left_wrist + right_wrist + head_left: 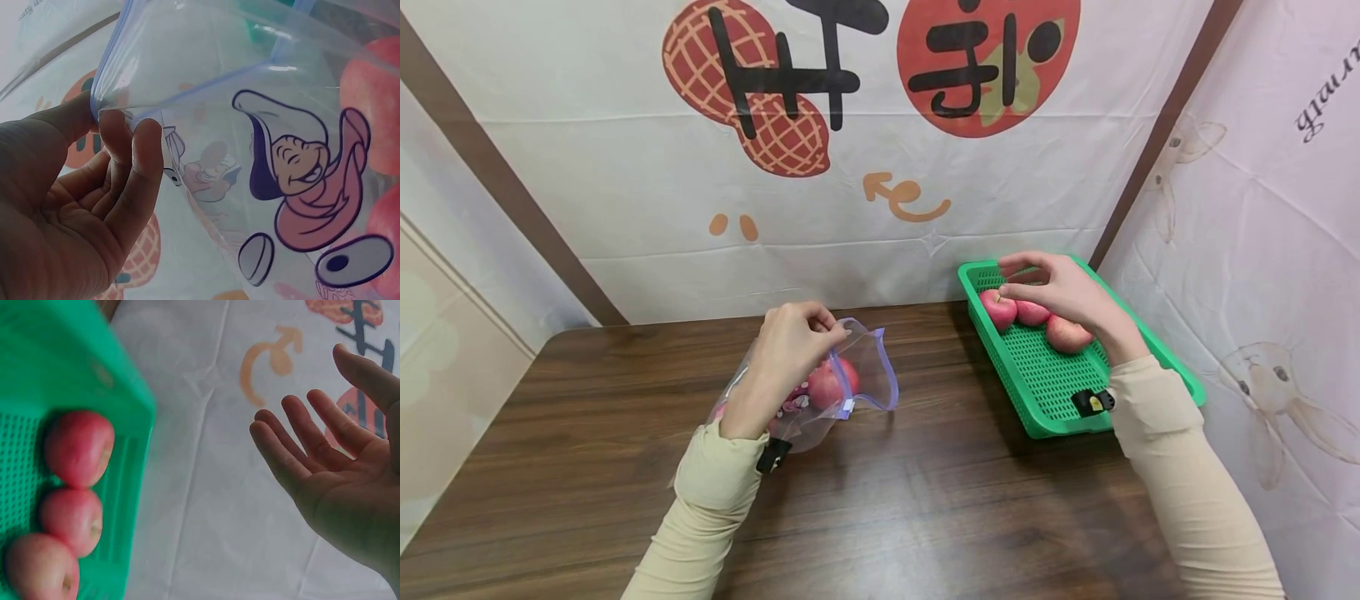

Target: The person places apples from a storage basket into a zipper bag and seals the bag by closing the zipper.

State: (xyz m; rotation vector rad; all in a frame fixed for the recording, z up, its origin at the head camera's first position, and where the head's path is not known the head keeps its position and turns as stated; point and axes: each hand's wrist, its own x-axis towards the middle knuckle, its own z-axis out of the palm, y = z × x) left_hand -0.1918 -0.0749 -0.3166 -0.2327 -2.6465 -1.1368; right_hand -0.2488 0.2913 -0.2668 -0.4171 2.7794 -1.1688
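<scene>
My left hand point(793, 354) pinches the top edge of a clear zip bag point(880, 367) between thumb and fingers. The bag's purple-trimmed mouth gapes toward the right. Inside it a red apple point(826, 385) shows near the opening, with more red fruit partly hidden by my forearm. Cartoon figures point(306, 175) are printed on the bag in the left wrist view. My right hand point(1052, 287) hovers over the far end of a green basket point(1026, 408), its fingers relaxed and holding nothing. Below it lie three apples point(80, 449), grouped at the basket's far left.
Both the bag and the basket rest on a dark brown wooden table point(910, 500). A white printed cloth point(880, 275) hangs along the table's back edge. Another cloth wall point(1262, 317) rises close by the basket's right side.
</scene>
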